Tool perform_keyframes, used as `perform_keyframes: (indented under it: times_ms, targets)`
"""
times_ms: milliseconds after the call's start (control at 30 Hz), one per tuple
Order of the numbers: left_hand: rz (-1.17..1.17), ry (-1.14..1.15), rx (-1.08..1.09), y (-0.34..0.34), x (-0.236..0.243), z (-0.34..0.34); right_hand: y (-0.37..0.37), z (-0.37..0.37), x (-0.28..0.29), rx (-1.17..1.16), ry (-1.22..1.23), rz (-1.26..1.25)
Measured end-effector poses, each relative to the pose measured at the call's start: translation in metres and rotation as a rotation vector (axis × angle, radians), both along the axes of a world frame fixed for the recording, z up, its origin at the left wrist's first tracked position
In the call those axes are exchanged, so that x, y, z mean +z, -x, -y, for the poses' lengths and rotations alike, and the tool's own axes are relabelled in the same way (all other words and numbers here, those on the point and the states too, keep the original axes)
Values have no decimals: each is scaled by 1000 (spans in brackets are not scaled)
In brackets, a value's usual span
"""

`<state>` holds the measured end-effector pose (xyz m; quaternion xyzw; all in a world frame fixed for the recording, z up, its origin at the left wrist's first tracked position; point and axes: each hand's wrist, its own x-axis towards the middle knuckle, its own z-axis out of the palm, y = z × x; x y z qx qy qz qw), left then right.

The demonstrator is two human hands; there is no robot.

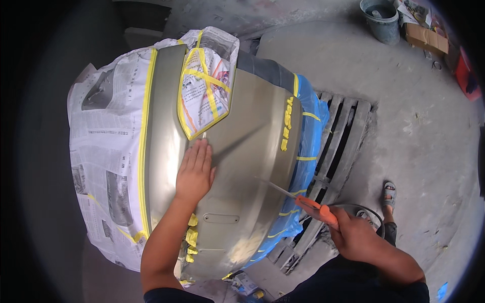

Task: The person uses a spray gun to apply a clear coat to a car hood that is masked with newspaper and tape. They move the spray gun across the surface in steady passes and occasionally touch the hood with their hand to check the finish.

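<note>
A bronze-grey car body panel [242, 116], masked along its sides, fills the middle. Flat against it lies my left hand [196, 169], fingers stretched forward and holding nothing I can see. Just ahead of those fingertips is a recess covered with newspaper [194, 101] and yellow tape. In my right hand [358, 235] is an orange air blow gun [316, 209], its fingers wrapped round the handle. The gun's thin metal nozzle points left over the panel. A dark hose [376, 212] loops behind that hand.
Newspaper masking [113, 136] covers the left side, blue plastic film [311, 136] the right. Under the work is a wooden pallet [348, 126]. Further off stand a grey bucket [382, 25], a cardboard box [426, 39] and a red container [467, 76]. A sandalled foot [389, 194] shows at right.
</note>
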<state>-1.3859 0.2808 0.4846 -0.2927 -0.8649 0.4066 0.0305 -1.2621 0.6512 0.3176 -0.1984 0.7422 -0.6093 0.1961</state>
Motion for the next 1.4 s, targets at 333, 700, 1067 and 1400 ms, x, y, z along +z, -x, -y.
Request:
perform_keyframes:
  times_ms: [333, 700, 1067, 1400]
  targets:
    - [-387, -63, -6, 36, 35, -13, -8, 22, -12, 89, 61, -44]
    - [-548, -19, -165, 66, 15, -14, 2, 22, -18, 0, 142, 9]
    - [37, 122, 23, 27, -51, 1, 20, 24, -16, 57, 84, 132]
    - [-78, 263, 238, 142, -122, -62, 50, 5, -37, -111, 97, 112]
